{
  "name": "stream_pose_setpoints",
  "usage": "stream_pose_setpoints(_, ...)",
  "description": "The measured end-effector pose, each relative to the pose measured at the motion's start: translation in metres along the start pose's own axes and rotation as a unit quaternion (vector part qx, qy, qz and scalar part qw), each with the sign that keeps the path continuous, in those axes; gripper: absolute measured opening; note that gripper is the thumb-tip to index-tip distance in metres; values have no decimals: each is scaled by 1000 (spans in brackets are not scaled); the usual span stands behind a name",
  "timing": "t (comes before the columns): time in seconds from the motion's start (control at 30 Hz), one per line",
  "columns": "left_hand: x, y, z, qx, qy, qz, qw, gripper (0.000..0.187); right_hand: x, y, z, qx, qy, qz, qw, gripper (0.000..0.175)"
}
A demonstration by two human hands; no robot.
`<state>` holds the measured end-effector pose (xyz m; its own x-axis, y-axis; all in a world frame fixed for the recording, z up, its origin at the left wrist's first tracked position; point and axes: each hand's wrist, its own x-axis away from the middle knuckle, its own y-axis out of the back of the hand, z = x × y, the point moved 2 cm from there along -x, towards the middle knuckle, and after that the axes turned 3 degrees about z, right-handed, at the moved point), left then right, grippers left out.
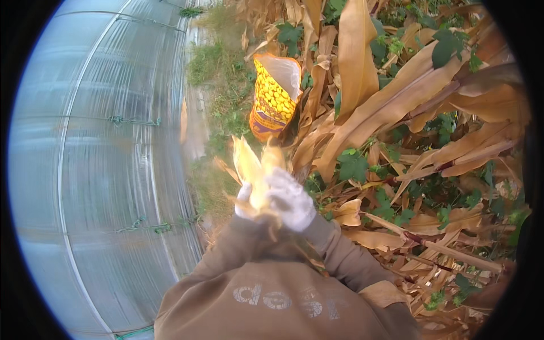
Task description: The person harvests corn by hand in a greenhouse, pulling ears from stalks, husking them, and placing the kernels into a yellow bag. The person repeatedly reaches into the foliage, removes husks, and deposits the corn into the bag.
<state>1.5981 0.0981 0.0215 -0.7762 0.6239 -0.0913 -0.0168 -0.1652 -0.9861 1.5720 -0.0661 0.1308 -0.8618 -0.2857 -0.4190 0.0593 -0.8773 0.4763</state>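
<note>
In front of my chest, both hands, in white gloves, are on an ear of corn (258, 193) with pale husk leaves (245, 159) spread at its top. My left hand (243, 203) grips its left side near the base. My right hand (291, 199) is on the right side, holding a peeled-back husk part; it is blurred by motion, so its fingers are hard to make out. Beyond the hands, an orange and yellow printed sack (274, 97) stands with its mouth open. Its white inner lining shows, but what lies inside is hidden.
Plastic sheeting (106, 170) of a tunnel or greenhouse, tied with cords, curves along the left. A grassy strip (223, 93) runs beside it. Dry corn leaves (395, 102), stalks (450, 255) and green broad-leaved vines (353, 165) crowd the right, close to my right arm.
</note>
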Motion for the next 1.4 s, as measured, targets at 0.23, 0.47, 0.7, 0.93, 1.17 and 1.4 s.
stream_pose_setpoints(0.23, -161, 27, -83, -14, 119, -12, 993, 61, -62, -13, -103, -317, -225, -236, 890, 50)
stream_pose_setpoints(0.47, -432, 73, -172, -234, 204, -188, 932, 62, -215, 26, -312, -338, -233, -401, 819, 49)
stream_pose_setpoints(0.7, -523, 168, -210, -389, 200, -421, 794, 85, -243, 38, -423, -400, -335, -461, 718, 51)
stream_pose_setpoints(0.93, -498, 201, -232, -433, 94, -410, 797, 80, -158, 1, -364, -422, -383, -375, 731, 46)
stream_pose_setpoints(1.17, -467, 252, -305, -463, -26, -253, 849, 66, -87, -44, -212, -359, -486, -99, 790, 40)
stream_pose_setpoints(1.4, -298, 200, -199, -465, 44, -321, 824, 29, 21, 0, -43, -10, -446, 83, 891, 45)
